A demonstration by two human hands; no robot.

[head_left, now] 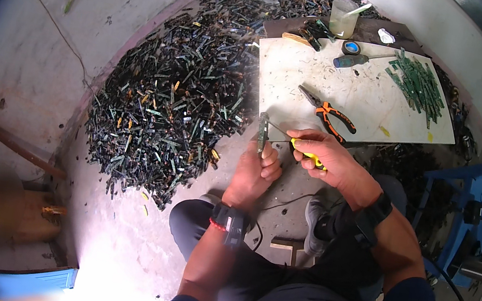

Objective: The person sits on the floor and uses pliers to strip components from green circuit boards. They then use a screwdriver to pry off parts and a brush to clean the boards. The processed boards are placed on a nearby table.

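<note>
My left hand [255,170] grips a narrow dark green strip [263,130] that looks like a piece of circuit board, and it stands up from the fingers. My right hand [333,161] is closed around the yellow-and-black handle of a screwdriver [313,159]. Its thin shaft points left and reaches the upper part of the strip; whether the tip touches cannot be made out. Just beyond both hands, combination pliers [329,112] with orange-and-black handles lie on a white board [289,95].
A large heap of dark strips [174,97] covers the floor at left and far. The board holds green strips [419,87], a second screwdriver [352,60] and a blue tape roll [350,47]. Behind stands a plastic cup [343,19]. A blue stool [471,191] is at right.
</note>
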